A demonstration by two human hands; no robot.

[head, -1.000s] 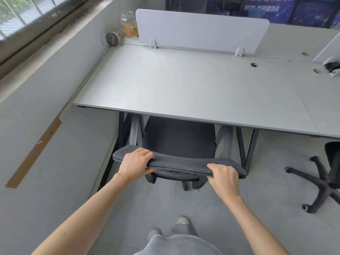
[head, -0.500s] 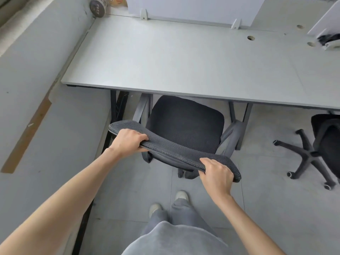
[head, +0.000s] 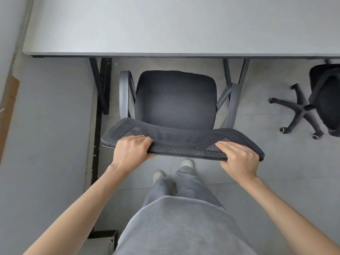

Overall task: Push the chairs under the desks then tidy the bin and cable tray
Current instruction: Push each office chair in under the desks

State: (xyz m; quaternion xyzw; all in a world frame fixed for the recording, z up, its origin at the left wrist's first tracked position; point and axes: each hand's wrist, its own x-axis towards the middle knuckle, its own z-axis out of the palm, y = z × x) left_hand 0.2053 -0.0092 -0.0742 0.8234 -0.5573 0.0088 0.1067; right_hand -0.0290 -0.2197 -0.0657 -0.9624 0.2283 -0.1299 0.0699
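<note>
A black mesh office chair (head: 175,100) stands in front of the grey desk (head: 165,24), its whole seat out in the open short of the desk edge. Both hands hold the top of its curved backrest (head: 182,142). My left hand (head: 131,150) grips the left part of the top edge, fingers curled over it. My right hand (head: 239,159) grips the right end the same way. The chair's grey armrests (head: 124,96) flank the seat.
A second black chair (head: 323,100) with a five-star wheeled base stands at the right, partly under the desk. Black desk legs (head: 102,85) rise left of the seat. A grey wall runs along the left. My feet (head: 173,172) stand just behind the backrest.
The chair has come back out from under the desk toward me and its seat is now fully exposed. My head has tilted down, so the desk's far items have left the view.
</note>
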